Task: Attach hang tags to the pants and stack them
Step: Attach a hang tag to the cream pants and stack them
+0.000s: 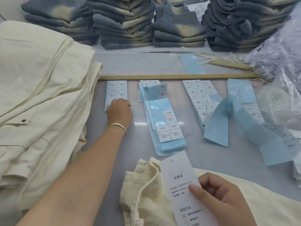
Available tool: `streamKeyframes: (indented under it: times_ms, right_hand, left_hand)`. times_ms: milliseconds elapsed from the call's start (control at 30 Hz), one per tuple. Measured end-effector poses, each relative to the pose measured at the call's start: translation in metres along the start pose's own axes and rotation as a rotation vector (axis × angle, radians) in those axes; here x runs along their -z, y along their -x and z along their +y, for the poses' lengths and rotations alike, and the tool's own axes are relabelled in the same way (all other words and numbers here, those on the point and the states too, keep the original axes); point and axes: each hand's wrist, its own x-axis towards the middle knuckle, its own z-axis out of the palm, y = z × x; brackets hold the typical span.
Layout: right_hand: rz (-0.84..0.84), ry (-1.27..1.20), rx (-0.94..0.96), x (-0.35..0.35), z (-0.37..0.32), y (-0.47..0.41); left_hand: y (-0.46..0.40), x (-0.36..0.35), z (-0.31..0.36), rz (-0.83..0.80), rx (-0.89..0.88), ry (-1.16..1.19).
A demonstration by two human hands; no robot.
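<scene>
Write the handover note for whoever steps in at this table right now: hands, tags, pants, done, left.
Left hand: reaching out, fingers on the leftmost sticker sheet below the long ruler; grip not visible.
Right hand: pinching a white hang tag over the cream pants nearest you.
Cream pants pile at left.
Done: tag picked up.
Left: apparently sticker onto tag, attach tag to pants, stack them.

Single head-worn wide-angle view, looking forward and down over the bench (162, 66), close above both forearms, near edge cropped at the lap, far edge reaching folded denim stacks (123, 22), edges bowed by the lens
</scene>
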Motion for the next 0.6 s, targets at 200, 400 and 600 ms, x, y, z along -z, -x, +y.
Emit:
streamKeyframes:
  times_ms: [200, 400, 600]
  right_hand:
    - [0.001, -0.042, -0.008, 0.001, 0.003, -0.007]
    - [0.008, -0.027, 0.013, 0.000, 0.003, -0.013]
    - [-0.003, -0.036, 0.001, -0.001, 0.008, -0.014]
  left_hand:
    - [0.052, -0.008, 0.054, -0.274, -0.354, 0.159]
    - [0.072, -0.015, 0.050, -0.425, -0.271, 0.210]
    - [0.074, -0.016, 0.057, -0.405, -0.248, 0.248]
